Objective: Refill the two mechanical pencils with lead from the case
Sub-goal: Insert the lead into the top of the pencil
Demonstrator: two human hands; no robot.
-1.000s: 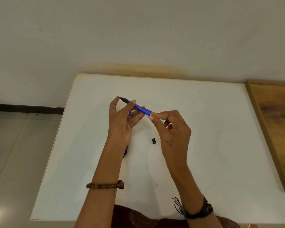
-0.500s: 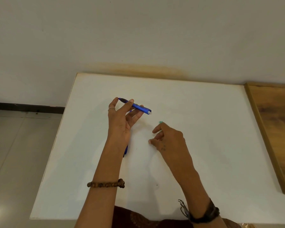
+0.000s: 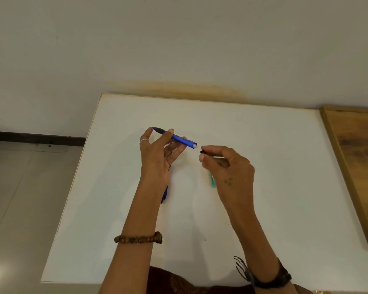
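L hand (image 3: 157,162) holds blue pencil (image 3: 175,137) above table (image 3: 263,187), white end to the right; R hand (image 3: 229,168) pinches black cap (image 3: 202,152) just beside that end; green case (image 3: 212,181) on table, partly under R hand

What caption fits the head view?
Left hand holds pencil; right hand brings cap toward its white end.

White table (image 3: 263,209) against plain wall (image 3: 179,39), tiled floor (image 3: 19,198)

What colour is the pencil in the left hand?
Blue, with a dark grip and white end; the pencil shows best in the head view.
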